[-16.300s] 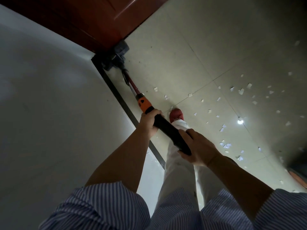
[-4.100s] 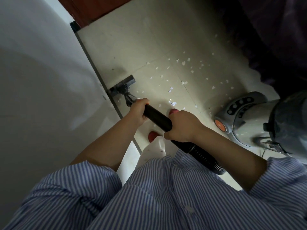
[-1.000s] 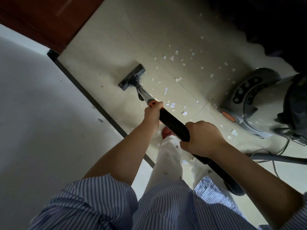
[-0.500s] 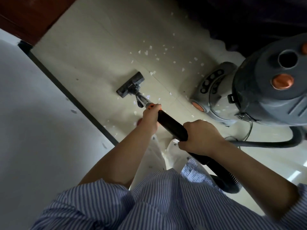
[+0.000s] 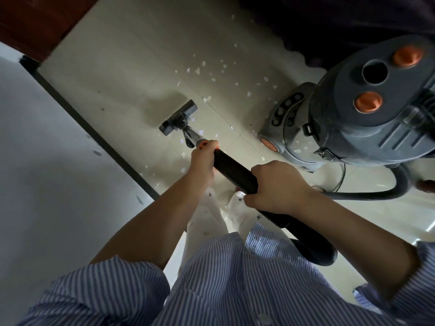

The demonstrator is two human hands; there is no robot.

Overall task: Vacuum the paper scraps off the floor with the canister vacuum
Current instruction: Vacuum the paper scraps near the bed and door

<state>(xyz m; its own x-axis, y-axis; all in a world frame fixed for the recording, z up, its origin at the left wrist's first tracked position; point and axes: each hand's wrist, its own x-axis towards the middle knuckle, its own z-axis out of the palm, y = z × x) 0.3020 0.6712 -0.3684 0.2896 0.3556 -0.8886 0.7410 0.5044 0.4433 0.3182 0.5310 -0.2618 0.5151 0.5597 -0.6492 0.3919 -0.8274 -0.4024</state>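
Both hands gripping wand (image 5: 231,170), canister vacuum (image 5: 367,114) beside paper scraps (image 5: 207,99)

Pale tiled floor (image 5: 131,57), white wall (image 5: 47,172), dark baseboard (image 5: 94,135), reddish wooden door (image 5: 35,22)

Hidden and cut-off parts around the vacuum

The canister vacuum (image 5: 367,109) runs off the right edge; its hose (image 5: 367,195) passes behind the right hand (image 5: 276,188). The person's feet are covered by trouser legs (image 5: 207,222). Far paper scraps (image 5: 207,67) are too small to make out.
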